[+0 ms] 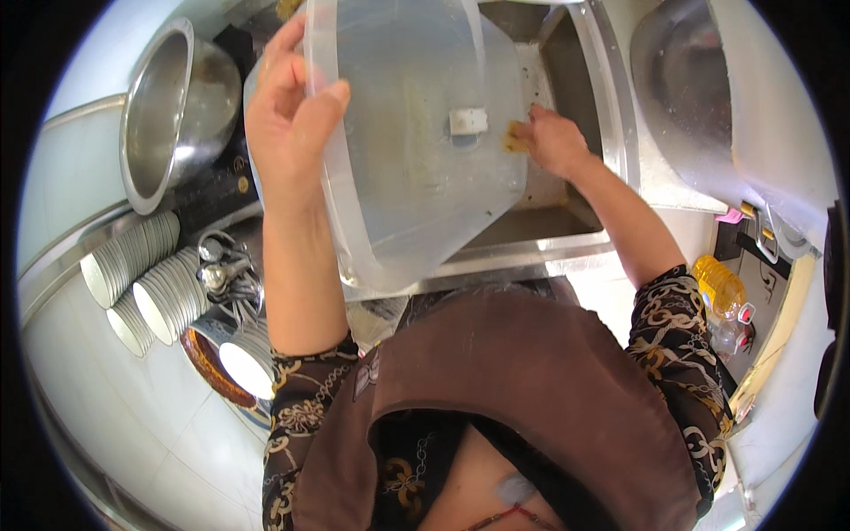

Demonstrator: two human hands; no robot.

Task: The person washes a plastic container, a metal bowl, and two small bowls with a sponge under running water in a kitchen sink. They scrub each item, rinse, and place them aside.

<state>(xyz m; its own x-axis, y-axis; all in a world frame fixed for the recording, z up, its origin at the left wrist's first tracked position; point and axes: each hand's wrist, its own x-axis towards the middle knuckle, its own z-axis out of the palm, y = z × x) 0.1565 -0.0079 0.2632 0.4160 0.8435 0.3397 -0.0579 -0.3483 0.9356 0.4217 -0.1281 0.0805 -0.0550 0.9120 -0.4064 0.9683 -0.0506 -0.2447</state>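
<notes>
A large translucent plastic tub [412,179] is tilted over a stainless steel sink [564,219], its rim towards the left. My left hand [292,113] grips that rim, with the thumb on one side and the fingers on the other. At the right, my right hand [554,141] pinches a yellowish sponge or scouring pad [514,137] against or beside the tub's outer end. A small white block-like piece [469,121] shows at the tub's base; whether it is inside or outside I cannot tell.
To the left stand a large steel bowl [156,113], stacked white bowls or plates [136,255] and metal ladles [226,272]. A large metal basin or wok [690,86] is beyond the sink's right edge. Low on the right is a bottle of yellow oil [720,285].
</notes>
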